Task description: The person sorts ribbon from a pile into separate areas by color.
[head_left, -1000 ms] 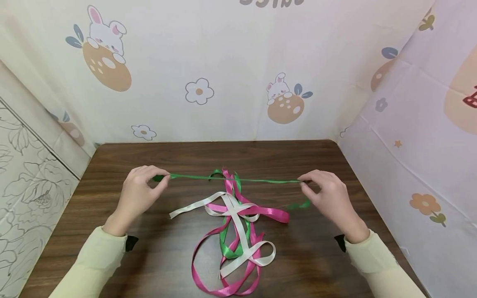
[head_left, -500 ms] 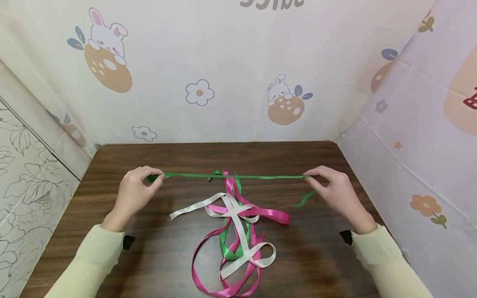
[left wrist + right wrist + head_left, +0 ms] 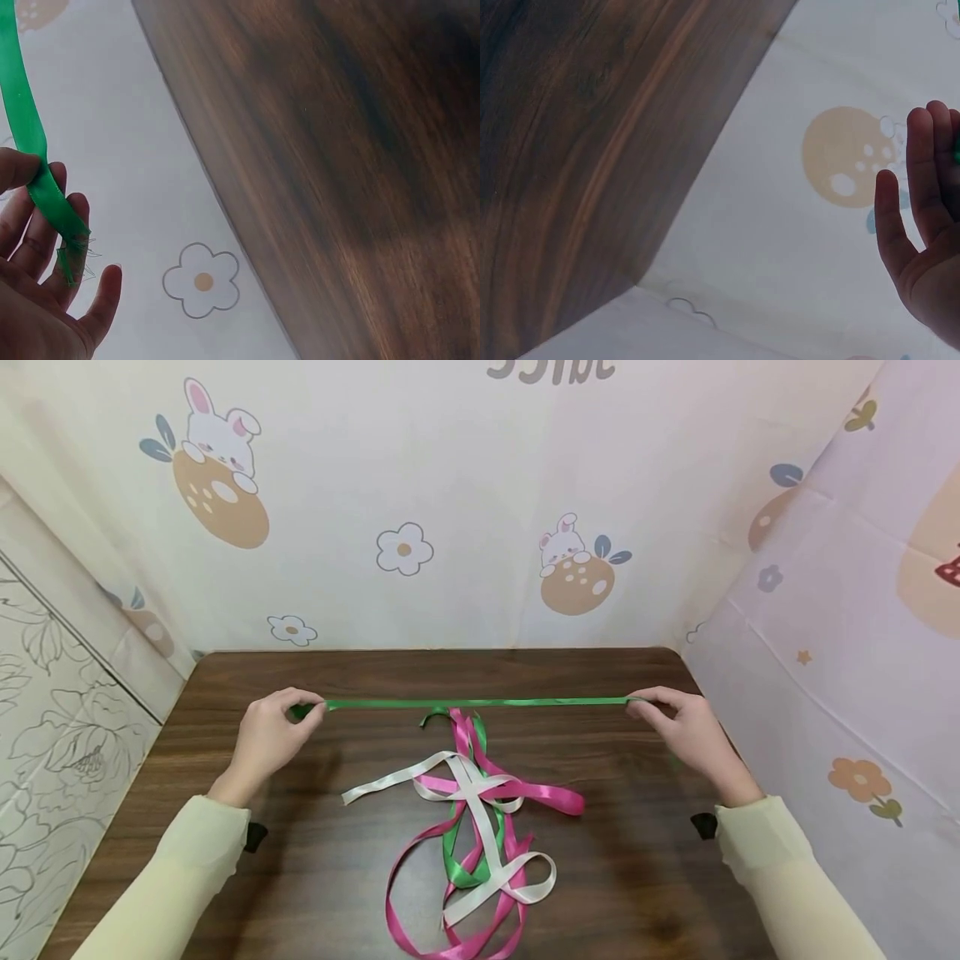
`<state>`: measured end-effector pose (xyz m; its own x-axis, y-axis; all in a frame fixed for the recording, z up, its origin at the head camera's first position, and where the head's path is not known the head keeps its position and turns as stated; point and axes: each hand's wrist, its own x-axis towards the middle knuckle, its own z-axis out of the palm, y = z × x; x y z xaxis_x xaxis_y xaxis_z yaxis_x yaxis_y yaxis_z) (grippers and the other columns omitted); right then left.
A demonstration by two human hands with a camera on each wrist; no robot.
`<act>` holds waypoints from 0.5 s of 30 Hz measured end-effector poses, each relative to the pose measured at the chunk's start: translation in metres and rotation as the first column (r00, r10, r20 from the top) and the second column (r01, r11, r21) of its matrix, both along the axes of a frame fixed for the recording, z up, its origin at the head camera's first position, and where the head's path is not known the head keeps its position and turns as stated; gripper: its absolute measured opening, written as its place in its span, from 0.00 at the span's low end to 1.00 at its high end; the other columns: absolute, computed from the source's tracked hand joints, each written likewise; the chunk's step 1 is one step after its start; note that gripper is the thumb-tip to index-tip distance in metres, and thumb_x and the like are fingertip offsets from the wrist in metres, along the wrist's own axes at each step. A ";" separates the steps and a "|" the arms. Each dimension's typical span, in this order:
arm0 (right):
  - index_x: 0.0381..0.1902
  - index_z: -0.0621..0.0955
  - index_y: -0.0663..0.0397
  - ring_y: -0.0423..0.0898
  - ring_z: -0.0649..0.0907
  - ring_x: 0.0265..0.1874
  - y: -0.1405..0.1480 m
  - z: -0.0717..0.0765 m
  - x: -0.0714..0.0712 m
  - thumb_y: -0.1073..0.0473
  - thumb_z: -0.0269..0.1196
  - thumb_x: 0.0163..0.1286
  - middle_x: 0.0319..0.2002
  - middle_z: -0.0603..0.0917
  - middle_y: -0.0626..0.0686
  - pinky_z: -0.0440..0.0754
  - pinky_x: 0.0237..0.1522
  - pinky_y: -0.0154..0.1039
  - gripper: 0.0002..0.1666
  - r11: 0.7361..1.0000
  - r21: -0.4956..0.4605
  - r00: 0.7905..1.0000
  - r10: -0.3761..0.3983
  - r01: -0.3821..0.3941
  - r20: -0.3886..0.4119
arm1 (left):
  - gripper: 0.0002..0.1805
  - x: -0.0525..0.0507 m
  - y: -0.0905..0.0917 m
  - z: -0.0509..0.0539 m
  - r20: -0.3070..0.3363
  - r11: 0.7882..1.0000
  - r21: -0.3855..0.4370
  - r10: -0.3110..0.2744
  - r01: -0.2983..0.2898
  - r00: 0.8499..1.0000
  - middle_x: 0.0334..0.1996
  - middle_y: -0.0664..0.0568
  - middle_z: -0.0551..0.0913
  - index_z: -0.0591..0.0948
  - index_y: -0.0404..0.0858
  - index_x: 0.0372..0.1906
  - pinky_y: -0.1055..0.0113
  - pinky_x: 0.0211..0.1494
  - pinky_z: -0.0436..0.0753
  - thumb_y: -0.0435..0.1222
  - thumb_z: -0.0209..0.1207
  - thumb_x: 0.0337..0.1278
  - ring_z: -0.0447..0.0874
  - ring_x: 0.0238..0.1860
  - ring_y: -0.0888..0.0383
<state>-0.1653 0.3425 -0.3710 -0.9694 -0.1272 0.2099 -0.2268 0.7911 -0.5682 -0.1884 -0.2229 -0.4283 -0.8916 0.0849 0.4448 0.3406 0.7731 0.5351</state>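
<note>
A green ribbon (image 3: 480,702) is stretched level between both hands above the back part of the table. My left hand (image 3: 273,731) pinches it between thumb and fingers; in the left wrist view the ribbon's frayed end lies over the fingers of the left hand (image 3: 49,255). At the other side my right hand (image 3: 693,735) pinches the ribbon with thumb and forefinger. Only part of the right hand (image 3: 930,225) shows in the right wrist view, its outer fingers extended, a bit of green at the frame's edge.
On the brown table (image 3: 615,877), between the hands, lies a loose tangle of a white ribbon (image 3: 480,818), pink ribbon (image 3: 551,795) and more green ribbon (image 3: 467,875). A patterned cloth (image 3: 465,468) hangs behind the table, with more cloth (image 3: 795,710) at the right.
Both hands have moved apart and slightly away from me, with a longer stretch of green ribbon between them. The loose green tail below the right hand has gone from clear view.
</note>
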 end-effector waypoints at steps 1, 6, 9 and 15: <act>0.48 0.88 0.45 0.23 0.83 0.37 0.002 -0.001 -0.002 0.48 0.63 0.77 0.42 0.92 0.54 0.77 0.40 0.22 0.12 1.000 -0.009 1.000 -0.003 0.003 0.019 | 0.04 -0.002 0.000 0.000 0.008 1.000 0.006 0.001 -0.001 1.000 0.34 0.49 0.91 0.90 0.42 0.38 0.70 0.29 0.72 0.34 0.66 0.64 0.72 0.21 0.63; 0.50 0.88 0.49 0.31 0.87 0.39 0.011 -0.006 -0.015 0.45 0.61 0.78 0.41 0.92 0.56 0.80 0.41 0.23 0.17 0.997 -0.071 0.995 -0.017 0.024 0.100 | 0.05 -0.010 -0.002 -0.001 0.028 0.999 0.033 0.007 -0.007 1.000 0.34 0.49 0.90 0.91 0.41 0.38 0.74 0.31 0.72 0.35 0.65 0.64 0.76 0.25 0.58; 0.52 0.88 0.51 0.32 0.88 0.41 0.018 -0.009 -0.024 0.42 0.61 0.77 0.40 0.93 0.51 0.80 0.45 0.26 0.22 0.989 -0.136 0.983 -0.039 0.064 0.180 | 0.05 -0.016 -0.004 -0.003 0.038 0.998 0.052 0.016 -0.018 0.999 0.34 0.48 0.91 0.91 0.41 0.38 0.79 0.34 0.72 0.34 0.66 0.63 0.76 0.28 0.65; 0.60 0.84 0.55 0.31 0.87 0.43 0.034 -0.015 -0.044 0.39 0.64 0.73 0.38 0.92 0.36 0.77 0.52 0.27 0.30 0.936 -0.313 0.942 -0.051 0.161 0.333 | 0.05 -0.029 -0.007 -0.005 0.095 0.992 0.115 0.037 -0.048 0.995 0.37 0.45 0.92 0.91 0.40 0.39 0.84 0.37 0.72 0.37 0.68 0.63 0.75 0.31 0.77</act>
<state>-0.2097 0.3764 -0.3859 -0.9954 0.0036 -0.0962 0.0820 0.5540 -0.8285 -0.2172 -0.2299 -0.4338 -0.9311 -0.0023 0.3647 0.2531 0.7159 0.6508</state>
